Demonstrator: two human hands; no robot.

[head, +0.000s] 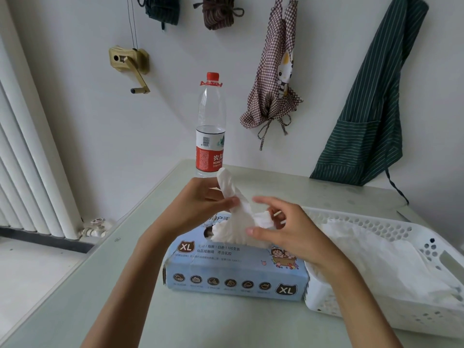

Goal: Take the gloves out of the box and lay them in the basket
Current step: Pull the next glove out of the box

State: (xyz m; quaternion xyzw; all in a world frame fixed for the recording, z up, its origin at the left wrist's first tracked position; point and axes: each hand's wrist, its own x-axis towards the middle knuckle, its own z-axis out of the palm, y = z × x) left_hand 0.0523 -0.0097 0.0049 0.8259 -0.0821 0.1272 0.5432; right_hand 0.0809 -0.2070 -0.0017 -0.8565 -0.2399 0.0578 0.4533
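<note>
Two hands are working over the blue box (236, 270) on the pale worktop (140, 249). Left hand (200, 204) is pinching a white glove (238, 212) that is rising out of the box's top opening; right hand (283, 227) is gripping its other end with curled fingers. More gloves (371, 257) are lying in the white basket (391, 224) just beside the box. Behind, a water bottle (210, 126) is standing upright.

The blue glove box (236, 270) carries "XL" twice and "100"; the water bottle (210, 129) label shows "农夫" and "NONGF".
</note>
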